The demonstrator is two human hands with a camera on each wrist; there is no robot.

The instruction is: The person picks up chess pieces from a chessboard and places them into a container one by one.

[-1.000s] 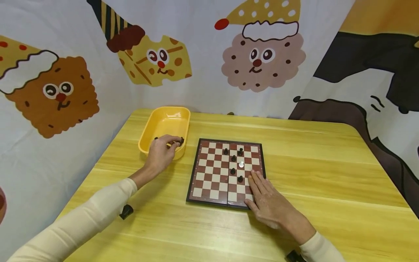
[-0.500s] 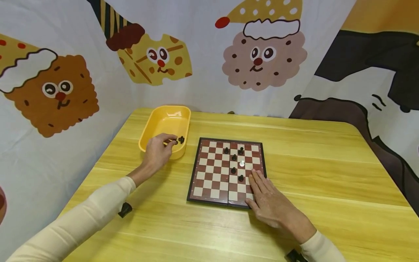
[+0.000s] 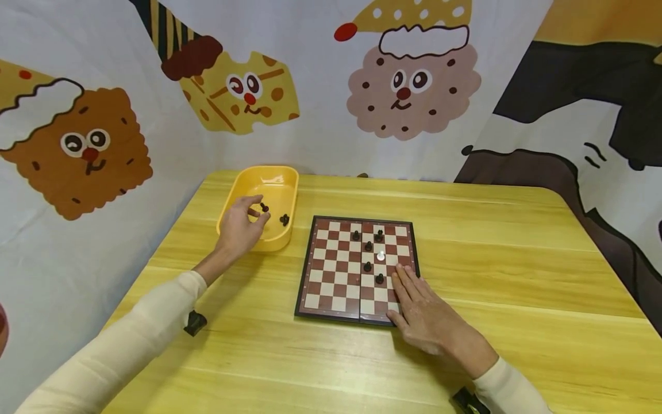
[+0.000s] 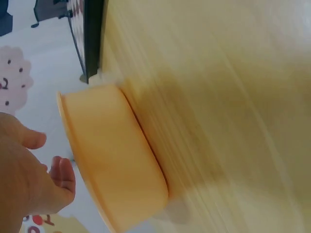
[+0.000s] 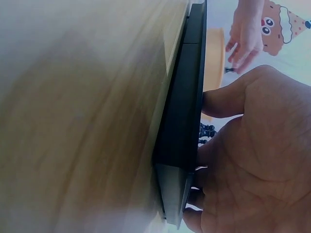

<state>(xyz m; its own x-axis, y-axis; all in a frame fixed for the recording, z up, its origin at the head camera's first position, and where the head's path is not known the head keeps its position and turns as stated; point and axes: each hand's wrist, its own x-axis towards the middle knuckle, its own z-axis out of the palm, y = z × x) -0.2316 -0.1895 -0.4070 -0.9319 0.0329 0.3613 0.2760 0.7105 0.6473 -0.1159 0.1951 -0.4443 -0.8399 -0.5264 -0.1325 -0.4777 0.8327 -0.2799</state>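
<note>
"How are the hands?"
"Well apart. The left hand (image 3: 239,227) is over the yellow tray (image 3: 275,244), thumb and fingers parted, a black piece (image 3: 265,207) just beside their tips; I can't tell whether they touch. The right hand (image 3: 426,316) rests straight-fingered on the chessboard (image 3: 331,270) at its right edge."
"Around them?"
"The tray sits by the worktop's (image 3: 496,247) far left corner. On the chessboard stand five black pieces (image 3: 368,246) and a white piece (image 3: 381,256)."
"Beyond?"
"A cartoon-printed cloth (image 3: 320,144) along the far edge."
</note>
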